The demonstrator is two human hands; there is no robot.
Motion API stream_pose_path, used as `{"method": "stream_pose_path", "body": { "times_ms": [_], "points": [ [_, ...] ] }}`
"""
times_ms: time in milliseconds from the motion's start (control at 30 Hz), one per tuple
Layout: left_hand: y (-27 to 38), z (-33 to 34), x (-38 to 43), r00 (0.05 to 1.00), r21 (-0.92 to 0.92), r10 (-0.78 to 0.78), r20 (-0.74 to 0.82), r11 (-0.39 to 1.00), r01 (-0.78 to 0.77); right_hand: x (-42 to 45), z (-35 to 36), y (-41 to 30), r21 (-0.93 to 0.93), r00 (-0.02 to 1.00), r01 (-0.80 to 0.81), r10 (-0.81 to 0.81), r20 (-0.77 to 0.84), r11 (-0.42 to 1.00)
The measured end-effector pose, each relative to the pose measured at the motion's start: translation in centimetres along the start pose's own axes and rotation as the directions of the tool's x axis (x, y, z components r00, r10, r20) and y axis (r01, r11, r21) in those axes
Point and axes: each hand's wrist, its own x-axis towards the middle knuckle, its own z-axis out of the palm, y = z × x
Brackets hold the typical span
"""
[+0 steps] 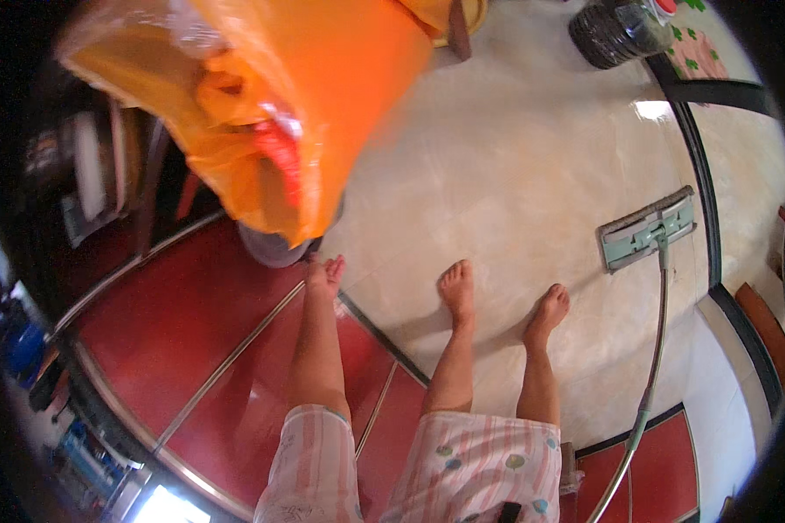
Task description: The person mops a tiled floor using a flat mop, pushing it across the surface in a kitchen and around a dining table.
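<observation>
My left hand (325, 274) reaches forward beside the red cabinet doors, below the lower tip of a large orange plastic bag (340, 85). Its fingers look partly spread, and no object shows plainly in them. A translucent plastic container (273, 247) sits just up and left of the hand, partly hidden by the bag. My right hand is out of view. Right of my bare feet, a flat mop with a green head (647, 232) rests on the tiled floor (497, 163), its metal pole running down to the bottom edge.
Red cabinet doors (190, 366) line the left side. A large dark plastic bottle with a red cap (618, 33) stands at the upper right, near a dark door track (703, 189). Another red cabinet (661, 464) is at the lower right.
</observation>
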Motion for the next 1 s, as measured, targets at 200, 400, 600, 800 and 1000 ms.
{"method": "stream_pose_path", "body": {
  "times_ms": [200,400,600,800,1000],
  "points": [
    [-4.2,6.7,3.0,0.978,-0.238,0.193,0.085,0.957,-0.168,2.3,-0.5,5.1,-0.187,0.993,0.082,-0.096,-0.072,0.979],
    [-4.8,3.1,4.5,0.919,-0.661,0.212,0.334,0.747,0.068,2.3,-0.4,5.7,-0.313,0.980,0.173,-0.195,-0.040,0.934],
    [-11.2,0.1,2.1,0.864,-0.428,0.051,0.502,0.882,0.197,3.5,-1.0,7.8,-0.477,0.959,0.262,-0.282,0.030,0.839],
    [-19.9,8.1,-9.9,0.827,-0.167,0.079,0.557,0.986,0.018,4.0,-2.1,9.0,-0.563,0.917,0.346,-0.398,0.034,0.750],
    [-22.7,20.8,-18.8,0.850,-0.018,-0.082,0.521,0.994,0.107,4.6,-2.7,7.7,-0.515,0.939,0.311,-0.343,0.036,0.798]
  ]
}}
